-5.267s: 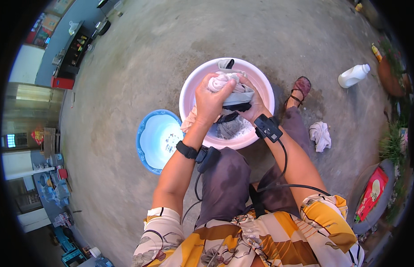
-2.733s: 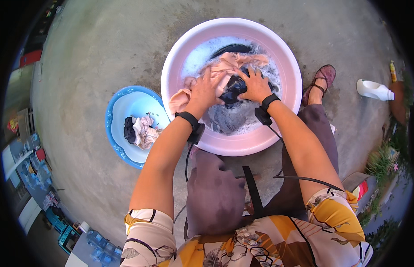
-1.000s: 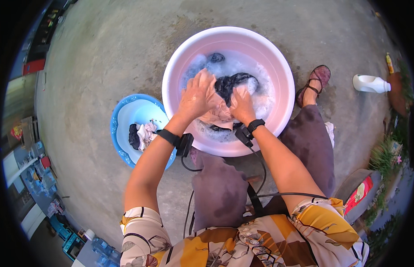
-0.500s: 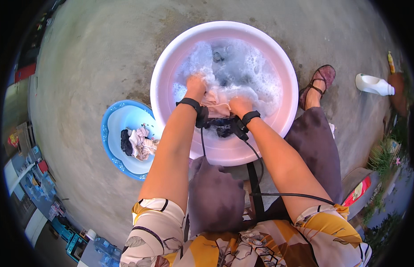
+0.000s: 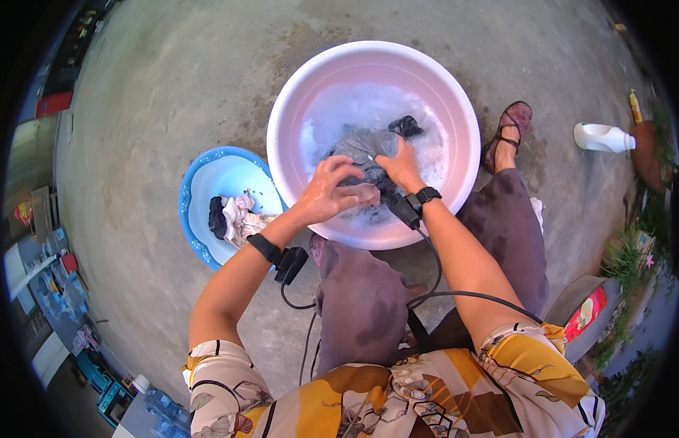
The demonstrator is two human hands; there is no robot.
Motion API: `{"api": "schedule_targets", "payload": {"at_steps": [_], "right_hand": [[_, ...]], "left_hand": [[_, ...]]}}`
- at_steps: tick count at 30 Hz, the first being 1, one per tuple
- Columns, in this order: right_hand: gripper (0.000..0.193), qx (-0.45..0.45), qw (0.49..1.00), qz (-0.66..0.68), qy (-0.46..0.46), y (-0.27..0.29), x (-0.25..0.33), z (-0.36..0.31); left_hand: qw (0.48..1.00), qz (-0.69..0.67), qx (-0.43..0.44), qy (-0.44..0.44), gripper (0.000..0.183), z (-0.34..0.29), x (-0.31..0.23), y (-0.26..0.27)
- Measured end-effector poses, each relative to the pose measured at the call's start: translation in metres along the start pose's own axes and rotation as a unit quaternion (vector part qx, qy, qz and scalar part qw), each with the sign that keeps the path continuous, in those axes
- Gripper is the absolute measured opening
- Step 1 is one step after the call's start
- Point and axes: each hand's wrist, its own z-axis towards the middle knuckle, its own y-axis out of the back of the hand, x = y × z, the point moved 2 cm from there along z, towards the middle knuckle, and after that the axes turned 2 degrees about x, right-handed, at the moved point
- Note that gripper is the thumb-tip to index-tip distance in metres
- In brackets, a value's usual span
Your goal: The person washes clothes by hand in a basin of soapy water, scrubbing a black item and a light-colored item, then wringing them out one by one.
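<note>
Grey, wet cloth (image 5: 365, 146) lies bunched in the middle of the pink basin (image 5: 467, 175), amid white suds, with both bare hands at its near edge. The left hand (image 5: 330, 191) is half open at the basin's 7 o'clock: its fingers curl over toward 2 o'clock, the thumb side stands apart from them, and a gap shows between. Its fingertips are over the dark, wet folds beside the grey cloth; whether they press on these cannot be told. The right hand (image 5: 403, 169) touches the grey cloth from 4 o'clock, its thumb and forefinger spread along it, pointing toward 11 and 12; the other fingers are hidden, so I cannot tell whether they have closed on it. A black piece of cloth (image 5: 406, 126) lies just beyond that hand, at 1 o'clock.

The left forearm slants up from 7 o'clock, elbow bent outward; the right comes in from 5 o'clock, straighter. Each wrist wears a black strap with a small black box. At 8 o'clock from the pink basin stands a blue basin (image 5: 187, 197), holding a heap of dark and pale clothes (image 5: 239, 219).
</note>
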Motion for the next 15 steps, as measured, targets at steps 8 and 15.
{"api": "schedule_targets", "payload": {"at_steps": [8, 15], "right_hand": [[0.063, -0.03, 0.997, -0.075, -0.002, -0.022, -0.009, -0.033], [0.049, -0.028, 0.977, -0.195, 0.08, -0.029, -0.017, 0.035]], "left_hand": [[0.971, 0.042, -0.059, 0.228, 0.075, 0.028, 0.022, -0.064], [0.96, -0.001, 0.012, 0.278, 0.062, 0.081, 0.08, -0.071]]}}
